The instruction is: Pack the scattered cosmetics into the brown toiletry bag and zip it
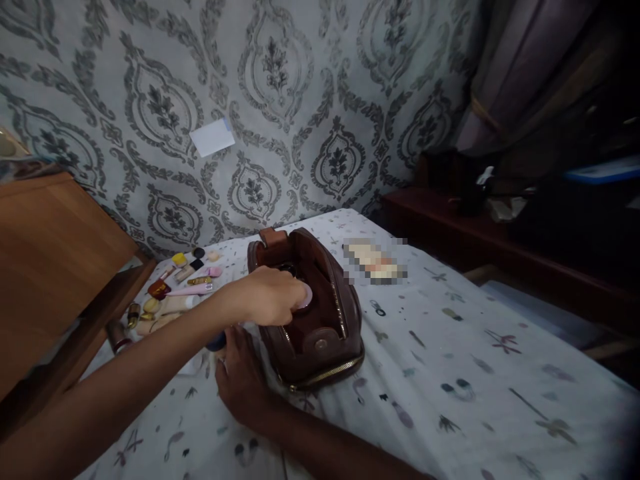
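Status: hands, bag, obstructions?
Left hand: pale round item in grip, at open brown bag. Right hand: at dark item beside bag, hold unclear. Left hand partly blocks view into bag.

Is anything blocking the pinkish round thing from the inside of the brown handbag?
Nothing visible blocks it. The left hand holds the pinkish round thing at the open mouth of the brown handbag; the right hand is outside, beside it. The left hand hides part of the inside.

Home (patterned wallpaper (280, 127), perhaps curtain (520, 73)).
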`<action>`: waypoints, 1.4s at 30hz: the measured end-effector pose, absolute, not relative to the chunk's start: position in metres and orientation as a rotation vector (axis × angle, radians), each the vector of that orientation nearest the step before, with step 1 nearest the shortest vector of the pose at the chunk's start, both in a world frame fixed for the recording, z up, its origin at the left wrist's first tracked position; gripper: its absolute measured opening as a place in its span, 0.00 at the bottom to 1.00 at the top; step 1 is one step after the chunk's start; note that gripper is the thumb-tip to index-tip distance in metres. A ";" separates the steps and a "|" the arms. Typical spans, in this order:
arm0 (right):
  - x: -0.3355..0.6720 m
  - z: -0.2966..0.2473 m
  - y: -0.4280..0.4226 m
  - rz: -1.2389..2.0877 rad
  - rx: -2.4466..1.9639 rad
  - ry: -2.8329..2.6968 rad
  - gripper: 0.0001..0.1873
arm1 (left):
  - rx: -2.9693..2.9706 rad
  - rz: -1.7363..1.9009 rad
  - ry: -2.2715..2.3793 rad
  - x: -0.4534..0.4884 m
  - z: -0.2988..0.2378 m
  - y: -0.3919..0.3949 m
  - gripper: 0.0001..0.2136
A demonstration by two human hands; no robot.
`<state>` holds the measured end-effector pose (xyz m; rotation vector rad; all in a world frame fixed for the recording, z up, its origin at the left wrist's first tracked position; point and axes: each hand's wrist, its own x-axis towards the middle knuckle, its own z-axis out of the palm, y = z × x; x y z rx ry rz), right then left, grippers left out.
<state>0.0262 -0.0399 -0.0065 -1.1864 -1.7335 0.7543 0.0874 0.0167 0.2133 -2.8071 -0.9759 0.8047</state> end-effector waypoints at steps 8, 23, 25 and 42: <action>0.029 -0.007 -0.042 0.802 -1.125 -1.722 0.38 | -2.788 1.208 -0.853 0.105 0.218 0.026 0.13; 0.038 0.014 -0.043 0.969 -1.154 -1.750 0.38 | -2.872 1.119 -0.752 0.098 0.213 0.028 0.09; 0.038 0.013 -0.043 0.955 -1.145 -1.752 0.38 | -2.878 1.157 -0.744 0.100 0.212 0.029 0.10; 0.035 0.006 -0.042 0.845 -1.151 -1.765 0.37 | -2.962 1.314 -0.963 0.105 0.208 0.032 0.13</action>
